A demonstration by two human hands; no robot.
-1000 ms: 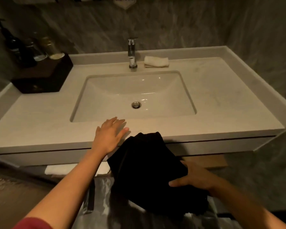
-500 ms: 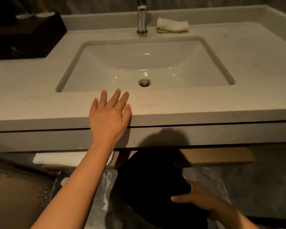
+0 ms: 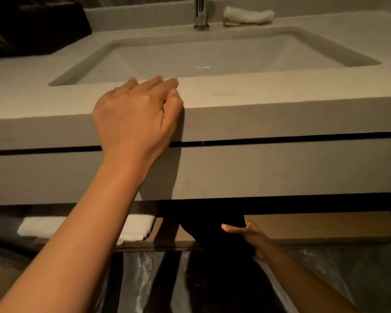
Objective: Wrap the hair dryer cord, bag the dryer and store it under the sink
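My right hand (image 3: 248, 236) grips a black cloth bag (image 3: 215, 231) low down, below the counter's front panel. The bag's upper end reaches over the wooden shelf (image 3: 314, 227) under the sink; its far end is hidden in the dark gap. The dryer itself is not visible inside the bag. My left hand (image 3: 136, 114) lies palm down over the front edge of the pale stone counter (image 3: 269, 102), fingers spread toward the basin (image 3: 190, 62), holding nothing.
A folded white towel (image 3: 136, 227) lies on the shelf's left part. A chrome tap (image 3: 200, 12) and a rolled white cloth (image 3: 248, 15) stand behind the basin. A dark tray (image 3: 32, 30) occupies the back left counter. Glossy marbled floor (image 3: 325, 279) below.
The view has dropped lower and closer to the counter. My right hand has carried the black bag down from counter height to the shelf under the sink. My left hand stays on the counter edge.
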